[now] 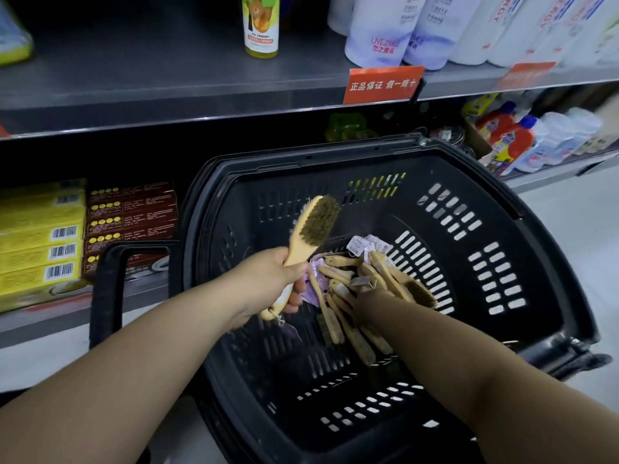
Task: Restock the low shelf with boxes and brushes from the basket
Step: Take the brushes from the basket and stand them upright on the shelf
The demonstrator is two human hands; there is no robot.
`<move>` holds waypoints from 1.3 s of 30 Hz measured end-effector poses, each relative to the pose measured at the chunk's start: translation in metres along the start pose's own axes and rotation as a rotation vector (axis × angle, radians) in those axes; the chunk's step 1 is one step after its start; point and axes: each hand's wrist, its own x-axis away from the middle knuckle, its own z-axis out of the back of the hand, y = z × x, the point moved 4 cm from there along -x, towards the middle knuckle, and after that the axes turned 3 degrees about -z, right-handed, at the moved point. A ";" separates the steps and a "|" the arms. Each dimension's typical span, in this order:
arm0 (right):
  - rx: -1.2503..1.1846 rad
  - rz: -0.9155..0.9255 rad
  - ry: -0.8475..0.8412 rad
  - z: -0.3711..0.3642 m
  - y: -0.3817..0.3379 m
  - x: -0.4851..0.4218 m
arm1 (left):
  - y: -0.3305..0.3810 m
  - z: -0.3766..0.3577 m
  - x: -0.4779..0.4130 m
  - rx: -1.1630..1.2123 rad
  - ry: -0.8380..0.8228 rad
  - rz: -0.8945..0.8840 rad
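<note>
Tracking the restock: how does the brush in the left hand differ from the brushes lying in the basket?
The held brush is raised head-up, bristles showing, gripped by its handle in the left hand; the pile of brushes lies jumbled on the basket floor. The held brush is single; the pile holds several, with the right hand among them. Both have pale wooden handles.

Brushes point(340, 262) in the basket point(335, 154), basket before the low shelf point(147, 291), boxes point(50, 236) on that shelf to its left.
</note>
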 end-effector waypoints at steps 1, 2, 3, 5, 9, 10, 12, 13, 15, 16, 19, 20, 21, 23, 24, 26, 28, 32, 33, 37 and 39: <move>-0.016 -0.016 0.026 -0.005 0.002 -0.004 | 0.001 0.001 -0.001 0.013 0.012 -0.011; -0.015 -0.003 0.039 -0.007 0.002 -0.006 | 0.003 0.002 -0.001 0.024 0.021 -0.020; -0.005 0.019 0.054 -0.010 0.004 -0.008 | 0.004 0.003 -0.001 0.028 0.026 -0.024; 0.063 0.051 0.034 -0.004 0.003 -0.008 | 0.005 0.003 0.001 0.020 0.018 -0.018; 0.012 -0.010 -0.185 0.032 0.009 0.001 | 0.006 0.001 0.006 0.008 -0.023 0.017; -0.073 0.006 -0.249 0.047 0.015 0.006 | 0.006 0.001 0.007 0.013 -0.030 0.022; -0.221 0.095 -0.274 0.084 0.026 0.022 | 0.007 0.000 0.008 0.033 -0.033 0.020; -0.283 0.171 -0.239 0.101 0.032 0.032 | 0.008 0.001 0.008 0.037 -0.025 0.012; -0.393 0.339 -0.174 0.129 0.038 0.054 | 0.009 0.005 0.008 0.005 0.016 -0.011; -0.413 0.416 -0.151 0.138 0.036 0.067 | 0.009 0.007 0.008 -0.022 0.044 -0.019; -0.393 0.636 -0.117 0.152 0.021 0.098 | 0.008 0.013 0.010 -0.018 0.073 -0.001; -0.414 0.690 -0.128 0.155 0.016 0.106 | 0.009 0.012 0.012 -0.004 0.058 0.004; -0.450 0.736 -0.148 0.156 0.014 0.112 | 0.010 0.011 0.013 0.012 0.034 0.006; -0.525 0.808 -0.193 0.157 0.010 0.120 | 0.010 0.007 0.015 0.049 -0.044 0.009; -0.547 0.851 -0.219 0.157 0.007 0.123 | 0.009 0.004 0.016 0.064 -0.093 0.018; -0.574 0.931 -0.271 0.155 0.002 0.122 | 0.006 -0.003 0.020 0.072 -0.188 0.050; -0.631 0.993 -0.301 0.153 -0.002 0.118 | 0.003 -0.008 0.023 0.069 -0.243 0.077; -0.875 1.122 -0.407 0.147 -0.005 0.103 | -0.003 -0.013 0.025 0.137 -0.258 0.091; -0.929 1.143 -0.413 0.145 -0.004 0.098 | -0.002 -0.013 0.025 0.171 -0.252 0.092; -1.084 1.110 -0.356 0.137 -0.004 0.077 | -0.002 -0.009 0.024 0.242 -0.200 0.081; -1.097 1.076 -0.336 0.133 -0.009 0.067 | -0.005 -0.007 0.022 0.246 -0.173 0.081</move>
